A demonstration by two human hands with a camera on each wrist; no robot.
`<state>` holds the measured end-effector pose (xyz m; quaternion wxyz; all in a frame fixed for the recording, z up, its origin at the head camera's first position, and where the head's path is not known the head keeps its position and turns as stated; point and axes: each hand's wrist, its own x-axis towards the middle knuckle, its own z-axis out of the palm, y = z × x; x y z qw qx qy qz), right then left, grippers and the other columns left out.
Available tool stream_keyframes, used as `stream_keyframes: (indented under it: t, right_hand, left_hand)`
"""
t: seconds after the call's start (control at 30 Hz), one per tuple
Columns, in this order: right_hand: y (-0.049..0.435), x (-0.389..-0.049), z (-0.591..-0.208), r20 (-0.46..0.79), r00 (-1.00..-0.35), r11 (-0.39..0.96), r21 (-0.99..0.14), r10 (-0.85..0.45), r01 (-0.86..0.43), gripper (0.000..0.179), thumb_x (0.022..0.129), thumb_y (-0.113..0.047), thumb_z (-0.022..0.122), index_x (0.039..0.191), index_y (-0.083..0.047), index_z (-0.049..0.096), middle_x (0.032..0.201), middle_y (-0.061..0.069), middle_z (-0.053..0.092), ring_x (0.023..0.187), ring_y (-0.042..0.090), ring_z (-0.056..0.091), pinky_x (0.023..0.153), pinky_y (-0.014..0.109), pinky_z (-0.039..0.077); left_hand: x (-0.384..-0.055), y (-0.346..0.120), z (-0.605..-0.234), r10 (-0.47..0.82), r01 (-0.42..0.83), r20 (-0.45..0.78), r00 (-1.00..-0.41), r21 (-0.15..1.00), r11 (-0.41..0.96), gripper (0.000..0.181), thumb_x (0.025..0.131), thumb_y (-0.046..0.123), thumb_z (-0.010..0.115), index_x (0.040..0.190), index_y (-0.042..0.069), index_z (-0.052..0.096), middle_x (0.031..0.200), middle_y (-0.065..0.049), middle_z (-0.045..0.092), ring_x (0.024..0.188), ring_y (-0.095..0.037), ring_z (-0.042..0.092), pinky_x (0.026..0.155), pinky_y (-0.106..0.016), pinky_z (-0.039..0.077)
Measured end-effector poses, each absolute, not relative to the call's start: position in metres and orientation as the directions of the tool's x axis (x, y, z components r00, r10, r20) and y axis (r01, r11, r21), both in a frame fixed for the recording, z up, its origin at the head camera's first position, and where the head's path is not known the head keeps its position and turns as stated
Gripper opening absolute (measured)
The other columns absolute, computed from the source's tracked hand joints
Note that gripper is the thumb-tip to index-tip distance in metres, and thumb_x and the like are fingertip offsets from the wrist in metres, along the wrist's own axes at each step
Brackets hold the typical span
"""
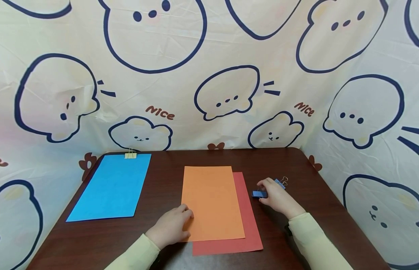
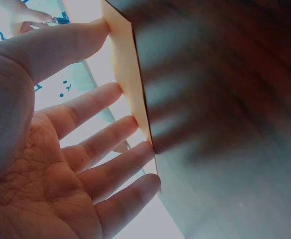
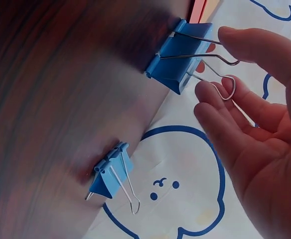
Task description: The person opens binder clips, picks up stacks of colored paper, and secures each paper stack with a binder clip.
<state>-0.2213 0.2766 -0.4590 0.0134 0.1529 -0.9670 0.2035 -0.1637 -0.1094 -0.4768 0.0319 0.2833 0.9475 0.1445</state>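
An orange sheet [image 1: 213, 202] lies over a red sheet [image 1: 251, 225], which sticks out along the right and bottom sides. My left hand [image 1: 173, 225] touches the orange sheet's left edge; in the left wrist view its fingers [image 2: 108, 104] are spread and nearly straight against that edge. To the right of the sheets, my right hand [image 1: 277, 198] pinches the wire handles of a blue binder clip [image 3: 183, 59] between thumb and fingers. A second blue binder clip [image 3: 110, 174] rests on the table behind that hand.
At the left of the dark wooden table [image 1: 162, 187] lies a blue sheet [image 1: 111, 187] with a yellow binder clip [image 1: 130, 155] on its top edge. A patterned cloth [image 1: 182, 131] hangs round the table's back and sides.
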Motion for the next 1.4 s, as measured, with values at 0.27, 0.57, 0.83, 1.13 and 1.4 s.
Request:
stream_keyframes:
  t: [0.27, 0.57, 0.83, 1.13, 1.4]
  right_hand:
    - [0.277, -0.22, -0.459, 0.064, -0.962, 0.889, -0.37, -0.266, -0.27, 0.044, 0.085, -0.009, 0.085, 0.122, -0.004, 0.063, 0.116, 0.013, 0.06, 0.103, 0.025, 0.063, 0.092, 0.046, 0.058]
    - [0.277, -0.22, -0.46, 0.046, -0.968, 0.898, -0.362, -0.248, -0.248, 0.044, 0.085, -0.011, 0.085, 0.123, -0.009, 0.063, 0.115, 0.009, 0.06, 0.101, 0.021, 0.06, 0.091, 0.044, 0.059]
    - [0.278, -0.22, -0.46, 0.047, -0.967, 0.899, -0.358, -0.252, -0.252, 0.045, 0.085, -0.012, 0.085, 0.123, -0.008, 0.062, 0.115, 0.008, 0.06, 0.101, 0.021, 0.061, 0.092, 0.044, 0.059]
    - [0.278, -0.219, -0.458, 0.047, -0.966, 0.9, -0.354, -0.255, -0.255, 0.045, 0.084, -0.012, 0.085, 0.123, -0.007, 0.063, 0.115, 0.009, 0.06, 0.101, 0.021, 0.062, 0.091, 0.044, 0.059]
    - [0.277, -0.218, -0.457, 0.032, -0.967, 0.898, -0.364, -0.253, -0.247, 0.045, 0.085, -0.011, 0.085, 0.123, -0.008, 0.062, 0.118, 0.009, 0.06, 0.103, 0.022, 0.063, 0.092, 0.044, 0.059]
  left_hand:
    - [-0.164, -0.109, -0.475, 0.556, 0.536, 0.012, -0.831, 0.285, 0.794, 0.04, 0.076, 0.025, 0.091, 0.107, 0.011, 0.069, 0.104, -0.002, 0.059, 0.082, -0.017, 0.061, 0.075, -0.036, 0.056]
    - [-0.171, -0.105, -0.471, 0.564, 0.538, -0.032, -0.825, 0.259, 0.802, 0.033, 0.08, 0.027, 0.088, 0.103, 0.011, 0.069, 0.096, 0.0, 0.056, 0.074, -0.013, 0.051, 0.069, -0.033, 0.051]
    - [-0.187, -0.097, -0.463, 0.53, 0.502, -0.041, -0.847, 0.267, 0.823, 0.03, 0.086, 0.025, 0.084, 0.104, 0.006, 0.069, 0.094, -0.004, 0.057, 0.069, -0.016, 0.051, 0.069, -0.035, 0.051]
    - [-0.217, -0.091, -0.457, 0.432, 0.376, -0.092, -0.897, 0.357, 0.855, 0.031, 0.091, 0.023, 0.079, 0.111, 0.003, 0.067, 0.107, -0.011, 0.061, 0.075, -0.018, 0.058, 0.073, -0.036, 0.054]
    - [-0.235, -0.09, -0.458, 0.388, 0.319, -0.12, -0.914, 0.38, 0.868, 0.031, 0.092, 0.022, 0.079, 0.111, 0.0, 0.068, 0.106, -0.013, 0.071, 0.086, -0.022, 0.063, 0.086, -0.042, 0.057]
